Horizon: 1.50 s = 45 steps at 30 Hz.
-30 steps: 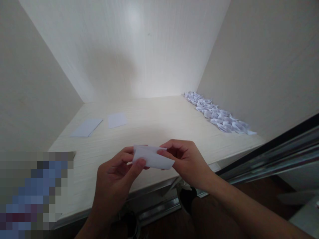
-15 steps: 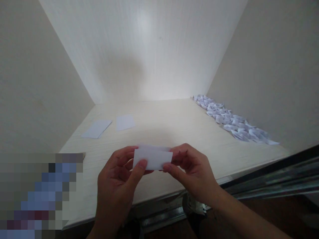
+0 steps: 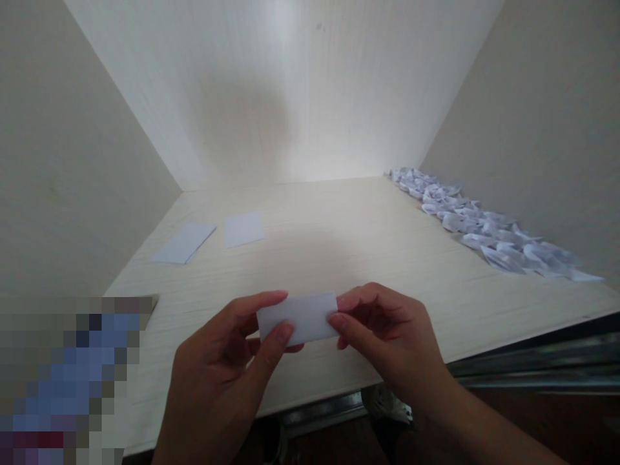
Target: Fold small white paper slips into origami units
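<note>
One slip (image 3: 310,316) is held in the air above the near part of the table (image 3: 300,258) by the left hand (image 3: 217,365) and the right hand (image 3: 400,336). The left hand is half open: its thumb presses the near face at the lower left, the index finger lies along the upper left edge, and other fingers sit behind and below. The right hand is more closed, gripping the right end with thumb in front and fingertips at or behind the edge.

Assessment of the slip: apparently paper, very light, flat-faced, stiff enough to keep its shape but likely to bend or crease under slight pressure. Slipping seems a minor risk; tearing at the edges a greater one. Both short ends, thumb in front and fingers behind, are judged the proper hold. Whether it is folded cannot be confirmed.

Beyond the hands, to the left, a white stack (image 3: 184,243) lies flat; a sheet (image 3: 245,230) lies just right of it, apart. Many folded papers (image 3: 477,219) form a strip along the right wall (image 3: 547,129), from the back wall (image 3: 339,97) toward the near edge.
</note>
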Each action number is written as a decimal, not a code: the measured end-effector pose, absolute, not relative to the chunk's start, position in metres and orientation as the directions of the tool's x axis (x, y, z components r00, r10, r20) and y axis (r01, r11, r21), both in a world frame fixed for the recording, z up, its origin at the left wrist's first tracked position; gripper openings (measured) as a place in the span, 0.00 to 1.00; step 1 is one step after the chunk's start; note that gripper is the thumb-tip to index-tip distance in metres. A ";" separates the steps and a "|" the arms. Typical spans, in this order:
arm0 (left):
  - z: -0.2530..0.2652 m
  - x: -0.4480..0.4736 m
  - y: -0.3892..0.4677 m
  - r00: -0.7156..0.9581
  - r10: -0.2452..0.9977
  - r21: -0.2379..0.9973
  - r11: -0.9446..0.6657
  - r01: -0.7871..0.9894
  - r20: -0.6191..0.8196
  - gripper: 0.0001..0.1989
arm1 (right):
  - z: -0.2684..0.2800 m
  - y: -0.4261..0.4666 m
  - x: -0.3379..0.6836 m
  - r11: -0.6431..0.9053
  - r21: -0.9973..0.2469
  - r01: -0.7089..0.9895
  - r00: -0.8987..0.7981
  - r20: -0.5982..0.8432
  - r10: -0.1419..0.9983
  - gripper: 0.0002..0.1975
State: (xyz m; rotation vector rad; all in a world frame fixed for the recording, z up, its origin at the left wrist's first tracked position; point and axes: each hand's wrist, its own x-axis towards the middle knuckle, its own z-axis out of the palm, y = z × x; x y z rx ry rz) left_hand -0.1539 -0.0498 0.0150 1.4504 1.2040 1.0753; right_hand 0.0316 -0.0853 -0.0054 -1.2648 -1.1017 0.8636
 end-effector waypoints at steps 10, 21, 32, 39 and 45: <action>0.000 -0.163 -0.034 0.149 0.980 0.973 -0.155 0.173 0.130 0.16 | -0.010 -0.086 0.035 0.163 -0.986 0.033 0.259 0.166 0.951 0.13; 0.003 -0.162 -0.034 0.225 0.966 0.972 -0.164 0.170 0.124 0.13 | -0.010 -0.085 0.035 0.165 -0.983 0.084 0.234 0.180 0.955 0.10; 0.006 -0.159 -0.032 0.228 0.963 0.960 -0.194 0.204 0.146 0.12 | -0.007 -0.086 0.034 0.134 -0.989 0.063 0.234 0.145 0.961 0.09; 0.002 -0.161 -0.033 0.228 0.966 0.962 -0.173 0.209 0.124 0.13 | -0.007 -0.086 0.036 0.134 -0.990 0.037 0.213 0.139 0.967 0.09; 0.002 -0.161 -0.034 0.231 0.967 0.964 -0.157 0.213 0.106 0.14 | -0.010 -0.086 0.038 0.140 -0.988 0.062 0.191 0.150 0.970 0.08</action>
